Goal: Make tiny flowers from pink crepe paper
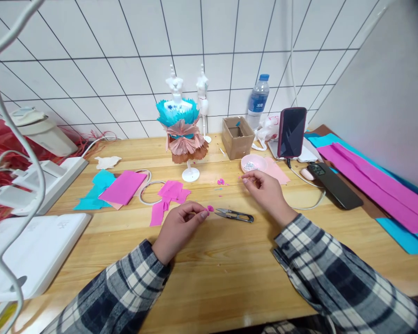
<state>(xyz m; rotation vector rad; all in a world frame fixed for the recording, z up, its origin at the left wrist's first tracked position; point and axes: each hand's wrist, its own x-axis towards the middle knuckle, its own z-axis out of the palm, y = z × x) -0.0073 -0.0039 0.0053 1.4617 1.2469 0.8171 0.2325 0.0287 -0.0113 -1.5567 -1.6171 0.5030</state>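
Note:
My left hand pinches a small magenta paper piece, gathered like a bow, between thumb and forefinger. Just right of it, thread snips lie on the wooden table. My right hand is closed in a pinch in front of a pink bowl of small shiny pieces; whatever is between its fingertips is too small to name. A small magenta paper flower lies between the hands, farther back. Behind stands a white mini mannequin dressed in a ruffled blue, pink and brown paper dress.
Magenta paper scraps and folded paper lie left. At the back are a second mannequin, a cardboard box and a bottle. Rightward are a propped phone, a dark phone and paper sheets.

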